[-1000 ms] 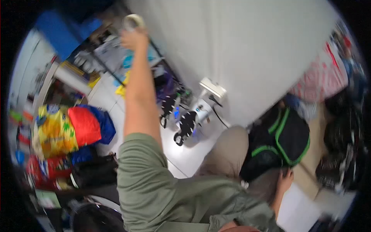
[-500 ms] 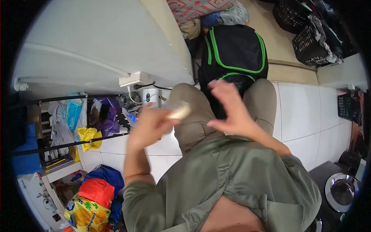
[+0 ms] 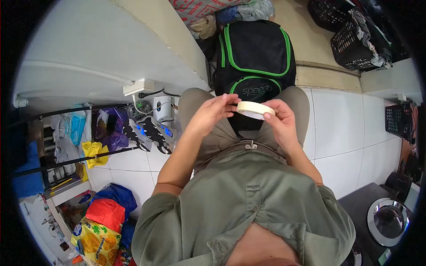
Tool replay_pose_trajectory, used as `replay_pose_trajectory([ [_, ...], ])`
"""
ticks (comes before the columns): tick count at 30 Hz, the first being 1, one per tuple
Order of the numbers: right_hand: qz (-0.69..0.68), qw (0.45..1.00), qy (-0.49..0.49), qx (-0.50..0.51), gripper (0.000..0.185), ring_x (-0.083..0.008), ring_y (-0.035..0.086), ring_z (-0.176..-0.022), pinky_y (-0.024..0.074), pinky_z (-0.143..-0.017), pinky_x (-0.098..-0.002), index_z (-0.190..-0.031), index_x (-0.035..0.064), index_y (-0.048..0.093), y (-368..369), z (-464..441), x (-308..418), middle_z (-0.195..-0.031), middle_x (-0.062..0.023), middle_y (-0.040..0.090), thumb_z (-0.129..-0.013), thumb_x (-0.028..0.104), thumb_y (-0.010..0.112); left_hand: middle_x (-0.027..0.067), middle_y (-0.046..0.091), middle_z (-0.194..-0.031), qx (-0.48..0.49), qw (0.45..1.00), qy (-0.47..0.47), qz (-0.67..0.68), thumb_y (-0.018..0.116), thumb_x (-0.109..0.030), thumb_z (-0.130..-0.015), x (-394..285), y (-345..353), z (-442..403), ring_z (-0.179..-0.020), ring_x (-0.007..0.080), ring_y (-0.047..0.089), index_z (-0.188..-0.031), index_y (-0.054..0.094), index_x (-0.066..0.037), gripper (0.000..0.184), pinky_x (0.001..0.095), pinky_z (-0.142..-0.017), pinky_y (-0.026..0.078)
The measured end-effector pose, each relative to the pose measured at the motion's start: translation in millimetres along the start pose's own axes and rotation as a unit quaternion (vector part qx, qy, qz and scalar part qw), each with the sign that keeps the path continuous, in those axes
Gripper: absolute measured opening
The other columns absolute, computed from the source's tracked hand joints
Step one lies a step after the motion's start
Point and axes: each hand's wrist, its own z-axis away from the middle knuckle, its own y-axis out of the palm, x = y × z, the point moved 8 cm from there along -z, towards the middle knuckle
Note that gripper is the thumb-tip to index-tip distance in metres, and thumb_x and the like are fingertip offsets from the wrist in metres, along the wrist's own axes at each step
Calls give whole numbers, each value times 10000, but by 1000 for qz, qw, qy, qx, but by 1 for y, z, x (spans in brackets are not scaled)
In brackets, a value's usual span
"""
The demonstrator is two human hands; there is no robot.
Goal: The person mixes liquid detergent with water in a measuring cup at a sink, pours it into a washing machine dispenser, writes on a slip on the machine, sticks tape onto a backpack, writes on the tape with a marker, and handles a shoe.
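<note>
A cream-coloured roll of masking tape [image 3: 256, 107] is held tilted in front of my lap. My right hand [image 3: 282, 122] grips its right end between thumb and fingers. Close by the roll's left end is my left hand [image 3: 210, 116], its fingers apart and slightly bent; whether a fingertip touches the tape I cannot tell. Beyond the tape, a black backpack [image 3: 258, 48] with green trim stands on the floor between my knees.
To the left, a low rack holds cloths, including a yellow cloth [image 3: 94, 153]. Patterned shoes [image 3: 155, 135] and a white device [image 3: 163, 109] sit by the wall. Shopping bags [image 3: 106, 215] lie lower left. Black baskets [image 3: 353, 48] stand upper right, a round-doored appliance [image 3: 388, 221] lower right.
The masking tape has passed from my left hand to my right and moved rightward. My hands have come closer together, and the view has shifted slightly.
</note>
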Motion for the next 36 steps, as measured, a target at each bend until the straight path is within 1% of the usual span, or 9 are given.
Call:
replay_pose_trajectory([
  [7, -5, 999, -45, 5, 185, -99, 537, -858, 411, -771, -231, -981, 4, 578, -12, -5, 4, -914, -39, 585, -800, 30, 604, 103, 568, -1114, 1, 1000, -1, 4, 439, -317, -939, -1, 11, -17, -1016, 186, 545, -1143, 521, 26, 407, 306, -858, 445],
  [11, -100, 989, -102, 30, 190, -137, 526, -791, 411, -728, -256, -960, 1, 581, -13, -14, 18, -881, -80, 581, -777, 45, 599, 107, 572, -1101, 44, 992, -12, 116, 435, -280, -941, -8, 21, -18, -989, 183, 555, -1135, 530, 26, 374, 311, -838, 462],
  [13, -187, 975, -105, 60, 200, -131, 495, -767, 392, -709, -247, -957, 1, 580, -18, -19, 15, -878, -86, 584, -766, 54, 601, 110, 586, -1073, 29, 997, 23, 64, 446, -272, -938, -19, 27, -13, -973, 178, 563, -1122, 541, 31, 366, 307, -840, 460],
  [20, -156, 979, -125, 46, 217, -142, 480, -783, 373, -703, -249, -955, 1, 582, -22, -17, 23, -884, -95, 570, -748, 60, 611, 108, 618, -992, -36, 999, 20, -2, 512, -248, -911, -23, 30, -9, -896, 165, 598, -1075, 566, 43, 338, 292, -813, 476],
  [25, -88, 985, -142, 35, 216, -161, 493, -828, 366, -727, -257, -933, -7, 600, -23, -15, 27, -887, -102, 559, -731, 62, 632, 97, 640, -904, -31, 997, 14, -72, 574, -185, -876, -21, 29, -11, -840, 161, 626, -1001, 588, 28, 247, 266, -747, 503],
  [29, -57, 987, -150, 28, 196, -165, 494, -838, 367, -740, -261, -906, -14, 610, -23, -21, 36, -875, -99, 559, -725, 54, 638, 72, 634, -895, -13, 999, -19, -41, 572, -192, -875, -20, 24, -23, -841, 148, 617, -968, 596, -5, 210, 266, -741, 501],
  [31, 41, 980, -183, 70, 188, -151, 513, -830, 390, -725, -255, -891, -18, 618, -19, -33, 49, -868, -84, 573, -733, 75, 659, 43, 625, -879, 10, 999, -34, -21, 576, -191, -871, -23, 22, -36, -812, 128, 604, -937, 598, -41, 165, 263, -725, 495],
  [34, 231, 969, -88, 5, 173, -96, 545, -775, 431, -685, -226, -879, 0, 629, -32, -72, 58, -844, -30, 604, -777, 134, 667, 12, 607, -827, -54, 977, 108, -178, 588, -182, -856, -63, 5, -77, -767, 81, 549, -907, 596, -35, 156, 222, -709, 437],
  [36, 351, 925, -143, -12, 161, -96, 547, -741, 432, -665, -230, -853, 19, 634, -32, -112, 83, -796, -44, 615, -784, 162, 659, 2, 590, -782, -123, 942, 186, -250, 601, -168, -840, -96, -17, -112, -720, 65, 507, -872, 599, -20, 151, 212, -661, 403],
])
